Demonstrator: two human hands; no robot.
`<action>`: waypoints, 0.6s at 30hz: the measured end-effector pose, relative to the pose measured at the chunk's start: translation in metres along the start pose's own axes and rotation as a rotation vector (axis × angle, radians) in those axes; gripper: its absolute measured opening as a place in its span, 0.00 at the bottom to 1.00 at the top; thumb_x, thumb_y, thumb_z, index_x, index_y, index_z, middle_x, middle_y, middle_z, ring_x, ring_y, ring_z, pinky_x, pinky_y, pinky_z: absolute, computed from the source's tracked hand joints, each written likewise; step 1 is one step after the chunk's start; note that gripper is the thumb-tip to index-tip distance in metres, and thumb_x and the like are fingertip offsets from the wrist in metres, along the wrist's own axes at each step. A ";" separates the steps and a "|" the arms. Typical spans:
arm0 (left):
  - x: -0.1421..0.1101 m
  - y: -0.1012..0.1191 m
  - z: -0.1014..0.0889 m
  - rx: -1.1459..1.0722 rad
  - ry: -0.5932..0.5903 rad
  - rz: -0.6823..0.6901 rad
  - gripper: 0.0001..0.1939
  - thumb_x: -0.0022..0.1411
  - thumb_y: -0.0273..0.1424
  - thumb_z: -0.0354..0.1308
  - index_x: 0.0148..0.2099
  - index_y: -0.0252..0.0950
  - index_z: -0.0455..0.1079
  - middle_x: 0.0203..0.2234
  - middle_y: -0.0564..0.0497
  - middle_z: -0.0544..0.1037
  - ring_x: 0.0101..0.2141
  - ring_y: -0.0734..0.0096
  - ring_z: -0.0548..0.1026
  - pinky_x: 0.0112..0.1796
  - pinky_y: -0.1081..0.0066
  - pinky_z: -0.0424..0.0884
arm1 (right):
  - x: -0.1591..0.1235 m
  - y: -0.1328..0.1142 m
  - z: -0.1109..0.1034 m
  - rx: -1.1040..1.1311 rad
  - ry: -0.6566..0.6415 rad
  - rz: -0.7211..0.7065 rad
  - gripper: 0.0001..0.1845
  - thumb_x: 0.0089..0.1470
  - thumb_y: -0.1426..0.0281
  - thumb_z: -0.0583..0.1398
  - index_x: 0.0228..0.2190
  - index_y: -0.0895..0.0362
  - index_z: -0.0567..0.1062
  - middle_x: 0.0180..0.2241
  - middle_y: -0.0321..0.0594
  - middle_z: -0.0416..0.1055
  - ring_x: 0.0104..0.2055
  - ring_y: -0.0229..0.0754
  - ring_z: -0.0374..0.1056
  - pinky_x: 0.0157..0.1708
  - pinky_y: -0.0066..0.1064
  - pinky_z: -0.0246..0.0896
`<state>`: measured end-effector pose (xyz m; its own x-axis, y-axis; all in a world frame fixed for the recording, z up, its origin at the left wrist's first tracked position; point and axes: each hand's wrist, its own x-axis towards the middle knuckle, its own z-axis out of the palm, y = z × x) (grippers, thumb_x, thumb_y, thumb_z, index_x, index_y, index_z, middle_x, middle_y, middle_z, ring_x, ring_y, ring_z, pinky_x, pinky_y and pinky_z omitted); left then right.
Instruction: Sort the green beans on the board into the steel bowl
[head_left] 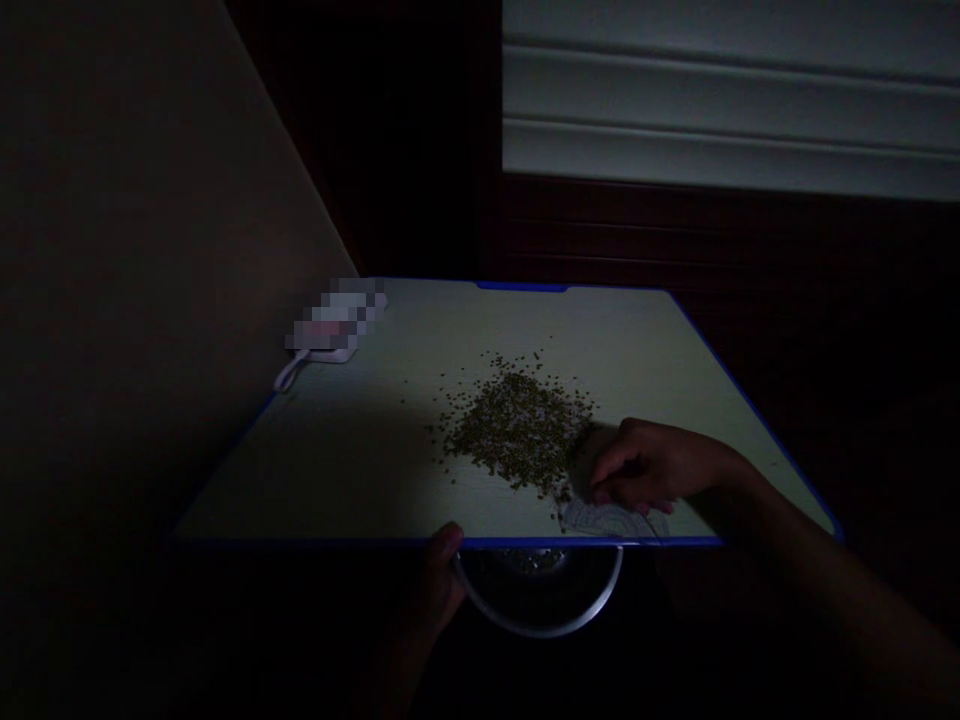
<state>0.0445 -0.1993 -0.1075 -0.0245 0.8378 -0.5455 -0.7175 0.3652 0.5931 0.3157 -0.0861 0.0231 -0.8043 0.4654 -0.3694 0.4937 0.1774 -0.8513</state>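
Work on a pile of small dark grains (514, 425), in dim light. The pile lies near the middle of a pale board with a blue rim (277, 460), dense at its core and thinning into loose single grains, mostly along its far and left sides. Right hand (652, 465): the fingers are curled, with thumb and forefinger drawn close together just beside the pile's right edge, at a clear flat piece with curved markings (611, 520) (in outline much like a protractor). Whether they pinch this piece or only rest against it cannot be told. Left hand (440, 580): the thumb lies at the near edge of the board, beside the left rim of a metal bowl (540, 632); the other fingers are lost in shadow, so their grip cannot be told. The bowl sits below the near edge, partly hidden by the board, and small bits, apparently grains, show inside it. Stage of the work, as judged: partway. Some material appears to be in the bowl already, while a broad pile is left on the board. A strapped pale object (334, 355), partly obscured, lies at the far left corner, apart from the grains.
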 end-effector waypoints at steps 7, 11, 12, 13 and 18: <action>0.001 0.000 0.002 0.018 -0.016 -0.004 0.10 0.36 0.37 0.68 0.18 0.38 0.72 0.17 0.47 0.80 0.40 0.40 0.79 0.46 0.49 0.73 | 0.002 -0.005 0.002 0.007 -0.045 -0.004 0.12 0.59 0.66 0.61 0.35 0.62 0.80 0.16 0.30 0.66 0.12 0.26 0.56 0.11 0.16 0.51; 0.000 -0.001 -0.001 -0.011 -0.039 -0.016 0.09 0.40 0.36 0.66 0.18 0.38 0.72 0.19 0.47 0.81 0.41 0.41 0.79 0.47 0.48 0.72 | 0.002 -0.005 0.001 0.006 -0.056 -0.024 0.13 0.59 0.65 0.61 0.35 0.63 0.80 0.16 0.31 0.67 0.12 0.26 0.56 0.11 0.16 0.52; 0.000 -0.001 -0.001 -0.014 -0.039 -0.010 0.08 0.41 0.35 0.66 0.19 0.38 0.73 0.19 0.47 0.81 0.41 0.41 0.79 0.47 0.48 0.72 | 0.002 -0.004 0.001 0.004 -0.052 -0.022 0.13 0.59 0.65 0.61 0.35 0.63 0.80 0.16 0.31 0.67 0.12 0.26 0.56 0.11 0.16 0.52; 0.000 -0.001 -0.002 -0.018 -0.034 -0.007 0.07 0.41 0.35 0.66 0.19 0.37 0.73 0.20 0.47 0.82 0.42 0.41 0.79 0.48 0.48 0.72 | 0.002 -0.003 0.000 0.002 -0.046 -0.016 0.12 0.59 0.66 0.61 0.36 0.63 0.80 0.16 0.30 0.66 0.12 0.26 0.56 0.11 0.15 0.52; -0.002 0.001 0.004 -0.063 -0.006 -0.055 0.06 0.41 0.34 0.64 0.21 0.36 0.75 0.24 0.44 0.84 0.45 0.39 0.78 0.50 0.47 0.71 | 0.000 0.003 -0.003 0.006 0.032 -0.023 0.09 0.57 0.73 0.60 0.36 0.63 0.79 0.16 0.29 0.65 0.13 0.26 0.56 0.11 0.14 0.51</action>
<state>0.0463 -0.1992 -0.1033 0.0202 0.8194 -0.5729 -0.7600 0.3849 0.5236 0.3179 -0.0828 0.0214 -0.8043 0.4889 -0.3378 0.4731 0.1830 -0.8618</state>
